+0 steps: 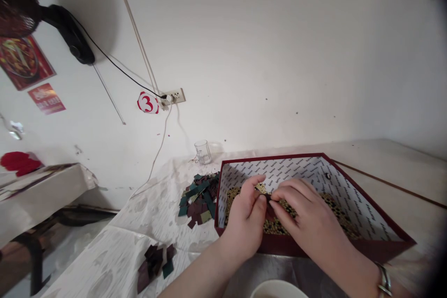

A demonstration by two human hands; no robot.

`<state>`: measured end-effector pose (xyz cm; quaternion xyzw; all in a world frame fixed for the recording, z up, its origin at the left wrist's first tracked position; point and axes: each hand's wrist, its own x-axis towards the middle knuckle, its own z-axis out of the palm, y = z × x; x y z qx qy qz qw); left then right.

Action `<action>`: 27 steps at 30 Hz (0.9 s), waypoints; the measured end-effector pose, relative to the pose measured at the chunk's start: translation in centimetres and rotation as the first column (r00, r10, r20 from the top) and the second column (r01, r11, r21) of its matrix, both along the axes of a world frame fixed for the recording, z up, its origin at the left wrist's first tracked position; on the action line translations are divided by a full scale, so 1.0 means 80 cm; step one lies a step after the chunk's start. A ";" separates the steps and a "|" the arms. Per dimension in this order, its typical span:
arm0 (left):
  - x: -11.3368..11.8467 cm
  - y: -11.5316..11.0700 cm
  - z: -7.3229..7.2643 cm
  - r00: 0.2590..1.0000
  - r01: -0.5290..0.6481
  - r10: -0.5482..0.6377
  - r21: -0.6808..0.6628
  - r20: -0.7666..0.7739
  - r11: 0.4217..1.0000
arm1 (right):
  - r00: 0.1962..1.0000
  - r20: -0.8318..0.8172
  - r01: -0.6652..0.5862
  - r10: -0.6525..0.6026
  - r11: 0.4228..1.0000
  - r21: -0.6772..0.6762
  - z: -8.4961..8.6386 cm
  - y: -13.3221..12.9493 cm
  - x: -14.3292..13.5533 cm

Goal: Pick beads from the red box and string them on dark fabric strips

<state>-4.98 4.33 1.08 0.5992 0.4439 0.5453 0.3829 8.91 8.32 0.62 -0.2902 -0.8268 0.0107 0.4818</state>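
Over a dark red box point(370, 253) with a white printed lining, my left hand point(244, 219) and my right hand point(309, 216) meet with their fingertips close together. A small dark brown piece point(268, 198) is pinched between the thumbs and fingers of both hands. Its exact kind is too small to make out. Below the fingers, many small tan and black bead-like pieces point(344, 216) cover the bottom of the box. My hands hide part of the box's near side and contents.
Left of the box lies a pile of green and brown flat scraps point(200, 198), with a smaller dark heap point(155, 263) nearer. A glass mug point(203, 152) stands by the wall. The rim of a white bowl point(277, 284) shows at the bottom. A cord point(159, 153) hangs down to the table.
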 end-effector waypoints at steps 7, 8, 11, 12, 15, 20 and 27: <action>-0.001 -0.001 0.001 1.000 0.002 -0.002 -0.005 -0.023 1.000 | 1.000 0.000 0.013 -0.013 1.000 -0.013 0.002 -0.001 -0.001; -0.001 -0.001 0.001 1.000 -0.003 0.003 0.001 -0.029 1.000 | 1.000 0.003 0.013 -0.013 1.000 0.000 0.002 -0.002 -0.001; 0.000 -0.001 0.001 1.000 -0.005 0.005 0.013 -0.022 1.000 | 0.999 0.015 0.028 -0.029 0.999 0.035 0.002 0.000 0.000; 0.000 0.000 0.001 1.000 0.003 -0.003 0.012 -0.011 1.000 | 0.999 0.013 0.041 -0.042 0.998 0.046 0.002 0.000 0.000; 0.001 0.000 0.001 1.000 0.010 -0.010 0.004 -0.013 1.000 | 0.998 0.005 0.056 -0.057 0.996 0.067 0.002 0.000 0.000; 0.001 0.000 0.000 0.997 -0.036 0.038 0.024 -0.072 0.999 | 0.999 0.017 0.036 -0.037 0.995 0.094 0.002 -0.002 -0.002; 0.000 -0.001 0.003 0.991 -0.052 0.057 0.044 -0.119 0.998 | 0.999 0.006 0.051 -0.052 0.993 0.109 0.001 -0.001 -0.001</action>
